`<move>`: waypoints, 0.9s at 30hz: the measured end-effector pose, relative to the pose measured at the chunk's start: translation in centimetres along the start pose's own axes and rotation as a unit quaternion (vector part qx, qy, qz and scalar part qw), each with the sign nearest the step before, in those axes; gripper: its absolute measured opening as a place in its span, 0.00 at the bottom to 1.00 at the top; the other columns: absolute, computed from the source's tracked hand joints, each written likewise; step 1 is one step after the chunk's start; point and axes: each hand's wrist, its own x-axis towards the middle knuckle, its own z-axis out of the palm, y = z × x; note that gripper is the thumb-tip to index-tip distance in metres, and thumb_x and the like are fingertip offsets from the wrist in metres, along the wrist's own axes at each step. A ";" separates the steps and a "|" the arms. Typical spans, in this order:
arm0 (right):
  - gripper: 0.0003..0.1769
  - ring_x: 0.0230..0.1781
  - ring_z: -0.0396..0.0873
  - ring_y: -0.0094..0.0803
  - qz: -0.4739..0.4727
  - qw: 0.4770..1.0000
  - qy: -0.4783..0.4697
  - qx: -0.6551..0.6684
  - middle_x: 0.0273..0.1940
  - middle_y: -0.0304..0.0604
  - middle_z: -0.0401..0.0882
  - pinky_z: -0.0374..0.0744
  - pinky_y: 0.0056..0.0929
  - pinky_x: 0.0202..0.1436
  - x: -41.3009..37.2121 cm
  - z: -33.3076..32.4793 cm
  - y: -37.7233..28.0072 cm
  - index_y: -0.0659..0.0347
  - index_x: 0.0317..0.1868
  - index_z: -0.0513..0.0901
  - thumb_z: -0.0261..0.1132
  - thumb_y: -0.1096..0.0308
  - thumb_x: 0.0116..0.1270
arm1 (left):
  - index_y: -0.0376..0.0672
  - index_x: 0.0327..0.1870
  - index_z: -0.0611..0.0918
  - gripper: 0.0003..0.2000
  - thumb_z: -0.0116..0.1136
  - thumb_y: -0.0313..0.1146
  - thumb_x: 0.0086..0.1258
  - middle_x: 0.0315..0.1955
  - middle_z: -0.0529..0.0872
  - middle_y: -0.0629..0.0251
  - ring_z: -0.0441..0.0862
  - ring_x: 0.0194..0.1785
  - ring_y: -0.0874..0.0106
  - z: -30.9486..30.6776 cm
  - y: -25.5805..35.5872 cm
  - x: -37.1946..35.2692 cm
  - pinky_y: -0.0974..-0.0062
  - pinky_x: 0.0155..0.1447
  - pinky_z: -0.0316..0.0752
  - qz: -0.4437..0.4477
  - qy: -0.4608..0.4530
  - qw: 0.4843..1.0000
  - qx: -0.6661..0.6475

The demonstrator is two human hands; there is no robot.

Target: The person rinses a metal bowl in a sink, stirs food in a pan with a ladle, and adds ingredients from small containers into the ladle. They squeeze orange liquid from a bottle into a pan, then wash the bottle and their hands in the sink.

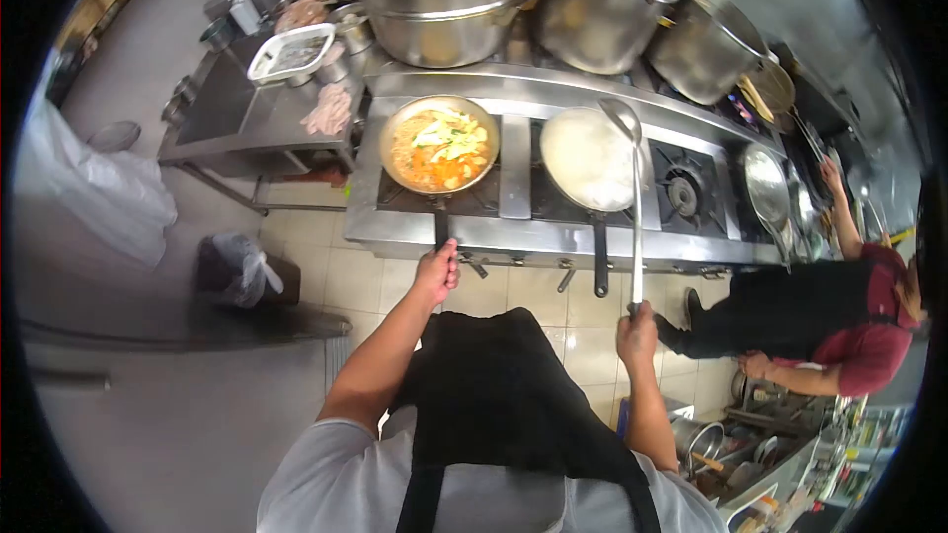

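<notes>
My left hand is closed around the black handle of a frying pan on the left burner. In that pan lies orange-red food topped with yellow-green pieces. My right hand grips the end of a long-handled ladle. The ladle's bowl hangs over the upper right edge of a second frying pan, which holds a white, cloudy liquid. That pan's black handle points toward me, just left of the ladle, with no hand on it.
Large steel pots and a stacked steamer stand behind the stove. A bare burner is to the right. On the left, a steel table holds a white tray and cloths. Another person stands at right, reaching toward pans.
</notes>
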 end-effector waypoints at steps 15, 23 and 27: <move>0.14 0.35 0.79 0.60 -0.104 0.971 -0.195 -0.094 0.30 0.60 0.80 0.77 0.53 0.42 9.7 8.1 -17.0 0.67 0.41 0.73 0.59 0.65 0.61 | 0.47 0.30 0.69 0.15 0.60 0.43 0.69 0.13 0.66 0.75 0.59 0.11 0.82 -6.9 6.0 -1.0 0.80 0.13 0.49 -0.038 -0.039 0.995 0.084; 0.16 0.33 0.83 0.52 -0.168 0.904 -0.241 -0.311 0.36 0.56 0.82 0.82 0.45 0.38 5.5 12.3 -17.6 0.64 0.54 0.71 0.49 0.72 0.66 | 0.46 0.31 0.70 0.14 0.59 0.44 0.69 0.13 0.67 0.75 0.59 0.10 0.81 -7.8 6.7 -0.5 0.79 0.13 0.49 -0.057 -0.062 0.993 0.080; 0.16 0.33 0.83 0.52 -0.118 0.914 -0.257 -0.291 0.36 0.55 0.82 0.80 0.48 0.36 4.1 5.2 -20.2 0.63 0.54 0.72 0.49 0.70 0.67 | 0.46 0.33 0.71 0.15 0.59 0.47 0.69 0.15 0.69 0.73 0.63 0.13 0.79 -8.3 7.0 -0.7 0.79 0.16 0.53 -0.073 -0.084 0.992 0.064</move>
